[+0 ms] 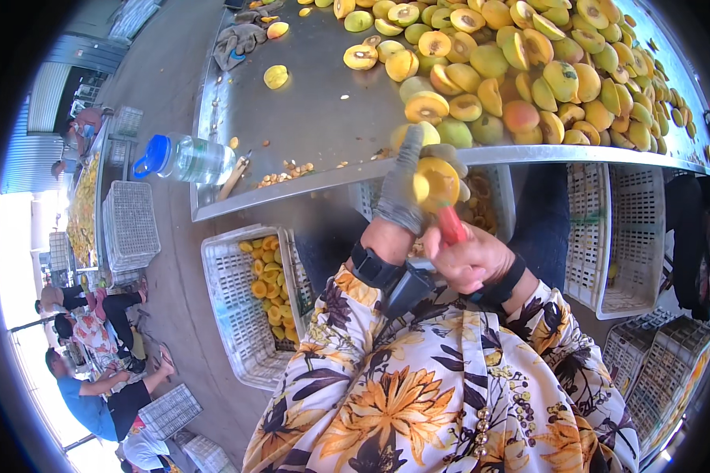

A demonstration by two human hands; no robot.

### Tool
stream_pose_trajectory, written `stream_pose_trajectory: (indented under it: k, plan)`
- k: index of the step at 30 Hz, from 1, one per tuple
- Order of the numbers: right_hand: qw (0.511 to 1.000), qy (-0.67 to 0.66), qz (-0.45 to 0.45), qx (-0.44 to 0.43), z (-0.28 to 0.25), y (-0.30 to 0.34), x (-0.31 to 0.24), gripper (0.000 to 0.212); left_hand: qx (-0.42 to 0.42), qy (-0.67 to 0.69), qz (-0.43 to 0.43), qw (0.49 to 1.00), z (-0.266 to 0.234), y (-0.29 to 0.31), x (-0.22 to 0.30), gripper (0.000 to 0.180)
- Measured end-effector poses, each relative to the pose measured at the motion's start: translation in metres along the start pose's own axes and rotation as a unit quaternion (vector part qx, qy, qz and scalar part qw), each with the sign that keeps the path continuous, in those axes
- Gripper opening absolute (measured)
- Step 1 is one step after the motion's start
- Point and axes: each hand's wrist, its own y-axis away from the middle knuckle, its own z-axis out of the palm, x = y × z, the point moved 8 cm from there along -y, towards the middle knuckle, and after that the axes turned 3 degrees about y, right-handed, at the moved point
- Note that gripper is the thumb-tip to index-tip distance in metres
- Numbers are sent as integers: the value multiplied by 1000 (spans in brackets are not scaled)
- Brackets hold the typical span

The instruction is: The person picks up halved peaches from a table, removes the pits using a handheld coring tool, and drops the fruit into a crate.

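My left hand (pixel 401 183), in a grey glove, is closed round a halved yellow peach (pixel 443 178) just in front of the table edge. My bare right hand (pixel 475 258) grips a tool by its red handle (pixel 451 225). The tool's upper end meets the peach half, and its blade or tip is hidden there. Beyond both hands, a large heap of cut peaches (pixel 489 63) lies on the metal table (pixel 323 118). Many halves show their yellow flesh, and some still hold the stone.
A water bottle with a blue lid (pixel 189 159) and a wooden-handled tool (pixel 235 175) lie at the table's left corner, near scattered stones. Grey gloves (pixel 241 41) lie farther back. A white crate (pixel 221 315) of peach halves stands below left. Other crates (pixel 631 244) stand right. People sit far left.
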Motion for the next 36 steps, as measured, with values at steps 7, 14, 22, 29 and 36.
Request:
stream_pose_trajectory:
  k: [7, 14, 22, 29, 36]
  plan:
    - [958, 236, -34, 160, -20, 32, -31, 16, 70, -127, 146, 979, -56, -19, 8, 30]
    - [537, 771, -167, 298, -61, 59, -45, 18, 19, -815, 271, 511, -125, 55, 69, 21]
    - [547, 745, -117, 363, -65, 36, -42, 26, 169, -768, 299, 540, -118, 47, 136, 45]
    - [575, 681, -174, 418, -41, 53, -48, 31, 61, -816, 139, 558, 5, -73, 44, 49]
    - [800, 352, -213, 436, -43, 67, -72, 23, 22, -568, 256, 782, -19, -40, 65, 35]
